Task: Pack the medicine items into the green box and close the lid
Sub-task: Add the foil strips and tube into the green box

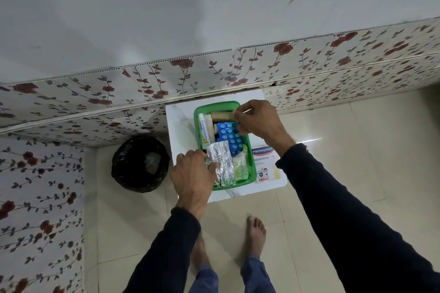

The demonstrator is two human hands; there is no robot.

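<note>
The green box (252, 159) stands open on a small white table (181, 131). Inside lie a white ointment tube (205, 131) at the left, a blue blister pack (230, 136) in the middle and a pale green sachet (240, 167). My left hand (194, 178) holds a silver foil tablet strip (222, 162) over the box's near end. My right hand (258, 119) grips a beige bandage roll (222, 115) at the box's far end. A Hansaplast plaster box (264, 164) lies on the table just right of the green box. No lid is visible.
A black bin lined with a black bag (140, 163) stands on the floor left of the table. A flowered wall panel (119, 93) runs behind the table. My bare feet (256, 233) stand on beige floor tiles.
</note>
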